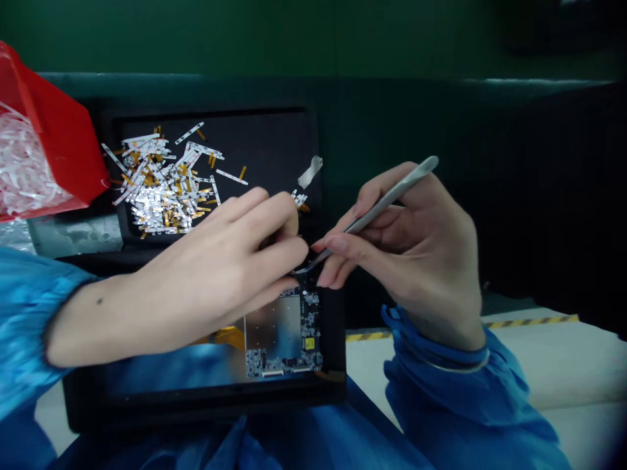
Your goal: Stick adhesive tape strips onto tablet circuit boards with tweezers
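While the left hand (230, 261) is resting over the upper edge of the circuit board (287, 339), its fingers are bunching narrowly together, tips down; whether they are pinching anything cannot be told. Right hand (421, 248) is gripping a flat metal tool (386, 196) pen-fashion between thumb and forefingers, its tip meeting the left fingertips just above the board. Board is sitting exposed in the open back of a black-framed device (196, 405), low in view. Behind, silver and orange strips (161, 183) are lying heaped on a black tray (274, 137); a red bin (59, 143) of white shreds is standing far left.
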`<state>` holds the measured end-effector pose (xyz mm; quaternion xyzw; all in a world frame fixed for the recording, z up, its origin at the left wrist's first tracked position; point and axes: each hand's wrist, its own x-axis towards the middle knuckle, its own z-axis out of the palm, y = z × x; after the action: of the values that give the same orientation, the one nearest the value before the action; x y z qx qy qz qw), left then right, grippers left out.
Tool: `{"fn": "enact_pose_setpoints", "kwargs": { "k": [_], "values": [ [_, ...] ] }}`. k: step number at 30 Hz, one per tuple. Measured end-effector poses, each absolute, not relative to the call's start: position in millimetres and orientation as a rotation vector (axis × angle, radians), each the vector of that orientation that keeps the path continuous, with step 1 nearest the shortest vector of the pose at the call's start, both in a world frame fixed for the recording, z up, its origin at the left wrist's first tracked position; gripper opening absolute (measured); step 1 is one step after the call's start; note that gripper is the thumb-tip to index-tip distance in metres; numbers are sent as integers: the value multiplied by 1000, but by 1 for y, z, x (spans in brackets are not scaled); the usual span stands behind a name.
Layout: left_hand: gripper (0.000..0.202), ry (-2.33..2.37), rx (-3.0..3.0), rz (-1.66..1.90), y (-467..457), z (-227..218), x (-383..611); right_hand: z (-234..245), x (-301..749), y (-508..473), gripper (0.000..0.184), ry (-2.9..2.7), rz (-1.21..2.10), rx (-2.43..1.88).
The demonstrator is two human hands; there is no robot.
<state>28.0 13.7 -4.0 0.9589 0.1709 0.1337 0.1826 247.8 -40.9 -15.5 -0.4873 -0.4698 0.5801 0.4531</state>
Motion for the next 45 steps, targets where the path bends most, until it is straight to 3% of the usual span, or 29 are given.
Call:
{"fn": "enact_pose_setpoints", "kwargs": {
  "k": [31,36,41,45],
  "values": [
    [37,423,2910,252,-16,-1,-11,-13,247,-42,31,-1211,1342,-1245],
    [30,172,3116,288,-14,1,-11,-12,247,-39,38,-1203,1372,-1257],
    [32,232,3126,272,-16,2,-7,-12,246,-37,43,-1235,1380,-1260],
    [42,347,3166,193,-19,-6,-12,-12,247,-46,35,-1225,1285,-1233]
  ]
}}
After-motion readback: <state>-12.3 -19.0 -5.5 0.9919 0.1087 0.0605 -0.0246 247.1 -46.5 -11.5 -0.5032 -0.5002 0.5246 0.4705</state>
